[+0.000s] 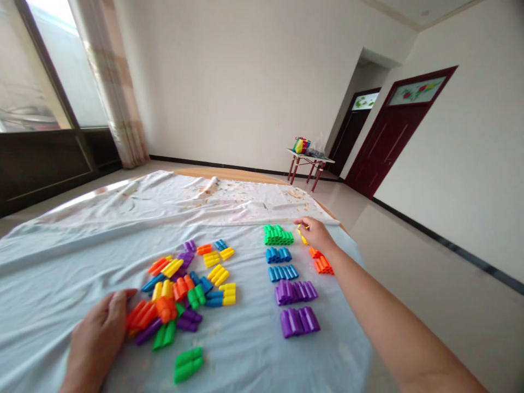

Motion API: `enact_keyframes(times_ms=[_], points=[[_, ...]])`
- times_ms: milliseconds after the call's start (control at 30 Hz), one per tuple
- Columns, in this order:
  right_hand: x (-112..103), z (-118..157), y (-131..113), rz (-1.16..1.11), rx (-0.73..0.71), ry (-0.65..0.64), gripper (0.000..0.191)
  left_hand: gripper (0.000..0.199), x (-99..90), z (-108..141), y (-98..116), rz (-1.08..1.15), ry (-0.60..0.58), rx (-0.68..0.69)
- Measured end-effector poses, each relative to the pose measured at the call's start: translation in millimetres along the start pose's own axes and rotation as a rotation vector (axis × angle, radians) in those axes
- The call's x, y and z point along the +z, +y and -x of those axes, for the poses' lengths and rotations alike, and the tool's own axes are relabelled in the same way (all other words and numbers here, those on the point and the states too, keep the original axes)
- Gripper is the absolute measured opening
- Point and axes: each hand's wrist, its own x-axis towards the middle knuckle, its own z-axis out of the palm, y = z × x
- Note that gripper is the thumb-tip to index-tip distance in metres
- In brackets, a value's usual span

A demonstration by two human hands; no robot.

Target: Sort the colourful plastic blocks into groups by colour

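Observation:
On the left, my left hand (pixel 102 327) rests at the near edge of a mixed pile of plastic tube-shaped building blocks. Its fingers are curled, and an orange tip pokes out past them. Orange blocks (pixel 142 315) lie right beside it. Farther off on the right, my right hand (pixel 314 232) is closed on a yellow block (pixel 303 236), partly hidden by the fingers. Green blocks (pixel 278 235) stand grouped to its left, and orange blocks (pixel 323 263) lie just below it, partly behind my forearm.
Rows of blue blocks (pixel 282 273) and purple blocks (pixel 299 322) lie at right centre. A separate green block (pixel 189 364) is near the front. Pale cloth (pixel 241 355) covers the round table. A small side table (pixel 311 159) with bags stands beyond, near the doors.

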Motion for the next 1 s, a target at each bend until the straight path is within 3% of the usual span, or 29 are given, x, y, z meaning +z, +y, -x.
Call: enact_keyframes(times_ms=[67, 133, 300, 467, 800, 1000], points=[[21, 18, -34, -0.095, -0.163, -0.009, 0.029, 0.051, -5.7, 2, 3, 0.053, -0.071, -0.061], [44, 38, -68, -0.123, -0.296, -0.116, 0.027, 0.05, -8.7, 4, 9, 0.073, -0.09, -0.077], [100, 74, -124, -0.091, -0.437, -0.345, 0.028, 0.048, -10.8, 9, 19, 0.07, -0.07, -0.031], [127, 92, -133, 0.039, -0.452, -0.394, 0.035, 0.047, -10.7, 10, 18, 0.077, -0.05, -0.01], [136, 115, -138, 0.032, -0.275, -0.326, 0.036, 0.047, -13.9, 13, 25, 0.056, -0.035, 0.012], [151, 124, -145, 0.035, -0.258, -0.235, 0.036, 0.047, -14.0, 11, 23, 0.026, -0.072, -0.018]])
